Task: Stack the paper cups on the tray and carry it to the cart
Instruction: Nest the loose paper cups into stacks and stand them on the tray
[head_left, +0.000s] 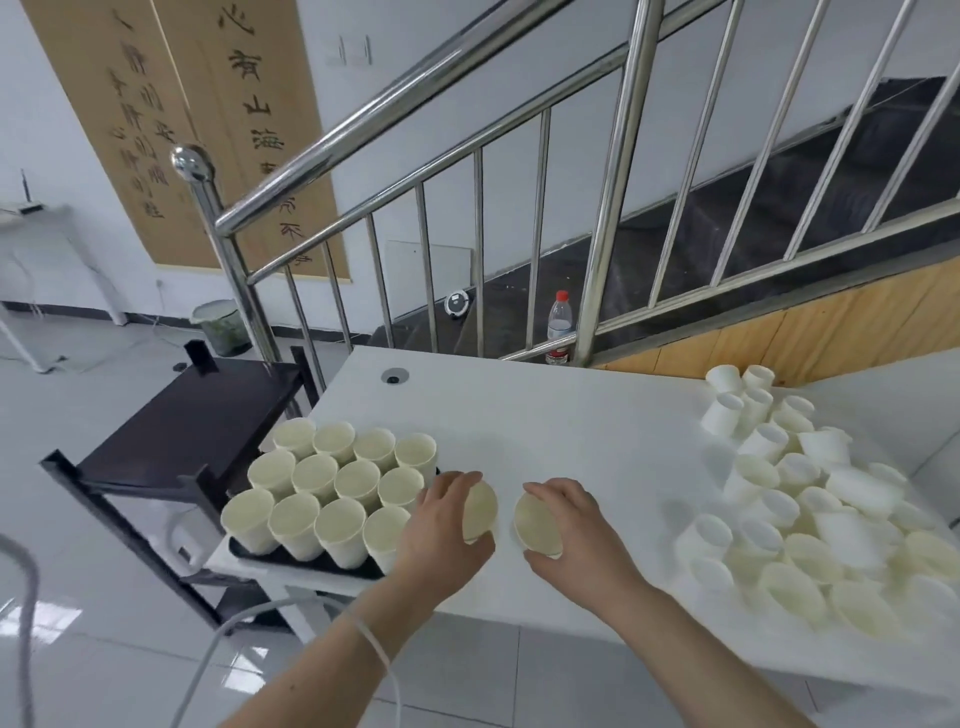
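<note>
hands (517, 525), each hiding a cup (537, 524)

Tray (291, 557) of cups (332, 478) left on table (545, 415), loose cup pile (810, 509) right, cart (197, 415) left beyond

Bare forearms, no sleeves; thin white band (375, 640) round the left wrist

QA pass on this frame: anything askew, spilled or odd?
Mostly tidy: cups on the tray stand in neat rows. The loose cups on the table's right lie jumbled, many tipped on their sides. The tray's near-left corner overhangs the table edge. No spill or damage visible.
</note>
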